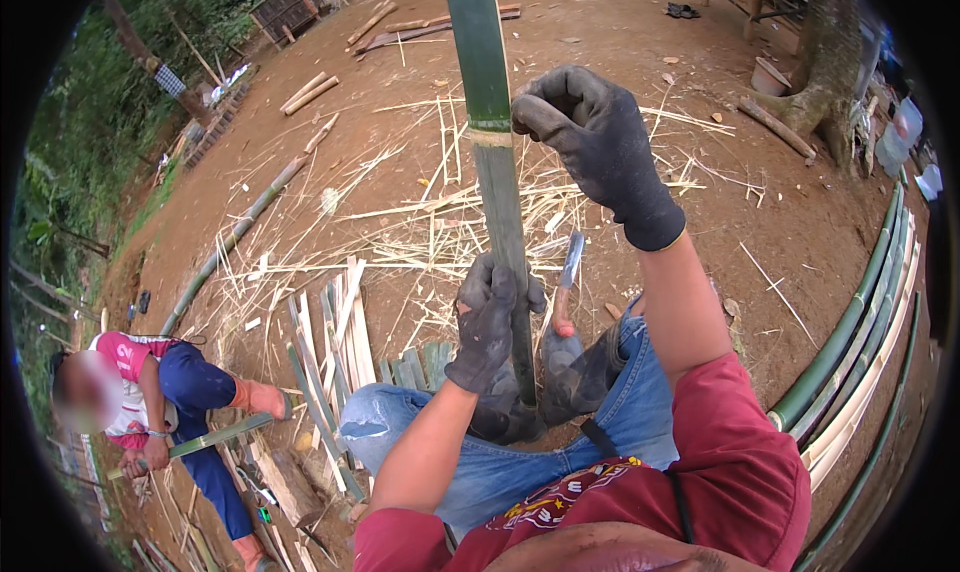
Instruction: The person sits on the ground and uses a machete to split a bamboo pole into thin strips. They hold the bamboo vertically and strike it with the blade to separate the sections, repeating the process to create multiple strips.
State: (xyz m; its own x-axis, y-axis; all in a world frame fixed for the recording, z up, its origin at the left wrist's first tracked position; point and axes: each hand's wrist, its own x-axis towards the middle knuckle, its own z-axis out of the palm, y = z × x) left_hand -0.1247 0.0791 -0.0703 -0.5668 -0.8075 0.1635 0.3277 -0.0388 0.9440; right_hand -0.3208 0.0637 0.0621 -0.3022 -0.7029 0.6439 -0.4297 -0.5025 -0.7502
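The left hand (484,322) was closed around the bamboo strip (500,197), its lower end between the boots (582,374); a slackened grip risked toppling it. The knife (571,262) threatened a cut if kicked. The right hand (598,137), curled at the strip's edge, hold unconfirmed, risked splinters.

You have before you a long, flat, split piece of green bamboo (500,187), standing nearly upright, its upper part leaning slightly to your left. Its smooth outer skin is deep, glossy green toward the top; a pale tan node ring crosses it, and below that the skin turns duller and greyish. A thin pale line of cut wood runs along its upper right edge. Your left hand (486,322) wraps its lower part, your right hand (595,137) is at its right edge by the node, and its lower end stands down between your feet.
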